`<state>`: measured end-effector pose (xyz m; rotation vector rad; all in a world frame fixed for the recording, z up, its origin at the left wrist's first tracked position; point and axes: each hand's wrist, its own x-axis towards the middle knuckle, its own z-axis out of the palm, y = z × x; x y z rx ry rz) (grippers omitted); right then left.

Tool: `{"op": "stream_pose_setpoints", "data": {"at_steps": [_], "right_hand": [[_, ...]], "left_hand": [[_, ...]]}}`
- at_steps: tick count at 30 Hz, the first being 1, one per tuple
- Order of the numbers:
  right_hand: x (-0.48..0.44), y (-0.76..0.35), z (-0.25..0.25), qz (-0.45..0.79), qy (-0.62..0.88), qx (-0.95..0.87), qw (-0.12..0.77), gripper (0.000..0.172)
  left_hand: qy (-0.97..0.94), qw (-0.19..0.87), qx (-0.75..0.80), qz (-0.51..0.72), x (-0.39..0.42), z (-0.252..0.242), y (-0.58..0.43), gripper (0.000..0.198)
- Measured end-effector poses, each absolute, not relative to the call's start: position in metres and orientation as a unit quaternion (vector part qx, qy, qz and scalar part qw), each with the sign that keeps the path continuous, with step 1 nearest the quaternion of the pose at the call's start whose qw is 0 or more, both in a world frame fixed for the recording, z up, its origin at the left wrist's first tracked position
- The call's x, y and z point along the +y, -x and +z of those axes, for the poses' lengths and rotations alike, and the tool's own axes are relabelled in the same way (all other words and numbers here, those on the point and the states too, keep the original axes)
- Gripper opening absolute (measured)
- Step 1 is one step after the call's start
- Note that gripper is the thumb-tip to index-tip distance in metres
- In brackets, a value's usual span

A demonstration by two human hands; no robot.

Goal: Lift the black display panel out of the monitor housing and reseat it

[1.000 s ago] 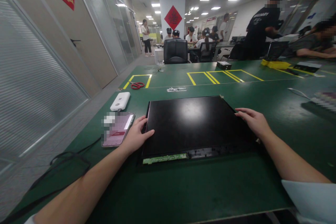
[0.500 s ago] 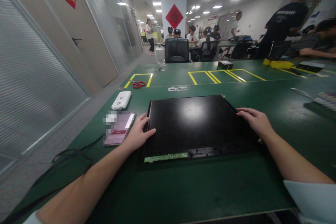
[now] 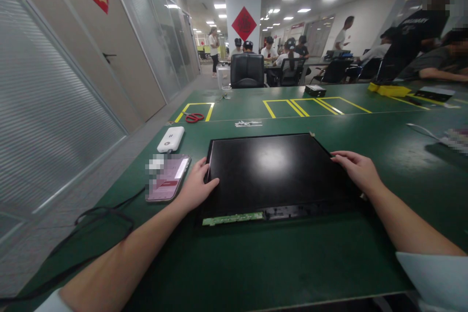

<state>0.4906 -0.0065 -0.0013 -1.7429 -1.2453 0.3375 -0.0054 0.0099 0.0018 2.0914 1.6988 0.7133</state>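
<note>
A black LCD panel (image 3: 270, 170) lies on the green table in front of me, with a bright light reflection on its face. Along its near edge runs a narrow green circuit board (image 3: 232, 218), beside a black strip. My left hand (image 3: 199, 184) grips the panel's left edge, thumb resting on the face and fingers along the side. At the right edge, my right hand (image 3: 357, 169) pinches the frame between thumb and fingers, its fingertips partly hidden. Small pale tabs stick out at the panel's far right corner and near my right wrist.
Left of the panel lie a phone (image 3: 168, 178), a white power bank (image 3: 171, 139) and a black cable (image 3: 106, 209). Farther off are red-handled scissors (image 3: 194, 117), white scraps (image 3: 248, 124), yellow tape outlines and a small black box (image 3: 315, 90). Several people are beyond the table.
Both hands keep their places on the panel, which stays put; the view shifts slightly. In the background, the person in black at right and a person in white have moved.
</note>
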Motion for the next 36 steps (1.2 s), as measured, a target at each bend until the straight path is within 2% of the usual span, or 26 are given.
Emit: {"op": "stream_pose_setpoints", "data": {"at_steps": [9,20,30,36], "right_hand": [[-0.008,-0.488,0.002,0.151,0.714,-0.498,0.468,0.033],[-0.007,-0.489,0.0,0.14,0.711,-0.509,0.465,0.03],[-0.007,-0.493,-0.005,0.12,0.739,-0.516,0.415,0.052],[-0.008,-0.491,-0.002,0.091,0.745,-0.526,0.4,0.05]], "left_hand": [[-0.748,0.171,0.603,0.22,0.01,0.004,0.003,0.06],[-0.759,0.161,0.587,0.233,0.008,-0.001,0.003,0.055],[-0.765,0.147,0.586,0.223,0.006,-0.006,0.003,0.059],[-0.771,0.142,0.575,0.236,0.005,-0.006,0.004,0.053]]}}
